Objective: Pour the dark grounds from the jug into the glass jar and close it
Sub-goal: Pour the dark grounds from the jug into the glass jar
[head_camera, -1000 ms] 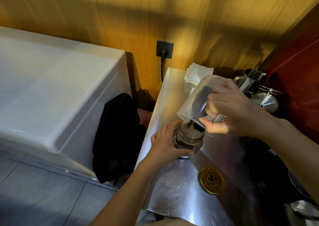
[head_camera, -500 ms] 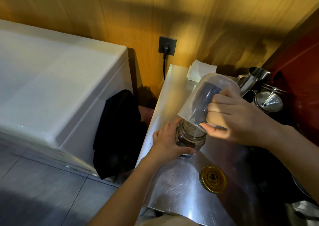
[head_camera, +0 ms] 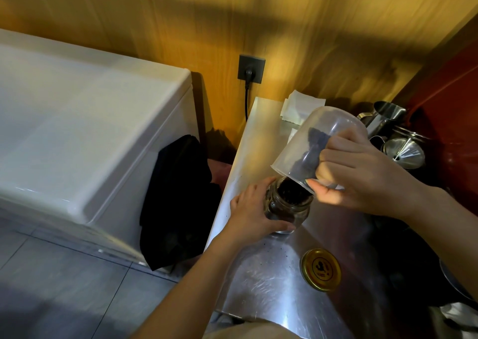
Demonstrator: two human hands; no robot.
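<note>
The clear plastic jug (head_camera: 314, 142) is tipping steeply, rim down, over the small round glass jar (head_camera: 287, 206), dark grounds (head_camera: 307, 155) sliding into it. The right hand (head_camera: 357, 173) is closing around the jug; the left hand (head_camera: 254, 209) is wrapping the jar (standing at centre). One jar, one jug, one round gold metal lid (head_camera: 320, 269) lying at five o'clock — all on the scuffed steel counter (head_camera: 261, 284) against a wooden wall (head_camera: 284, 28).

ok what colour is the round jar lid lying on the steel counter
Gold, with a dark printed emblem in its centre; the round metal lid shows clearly in the head view.
</note>
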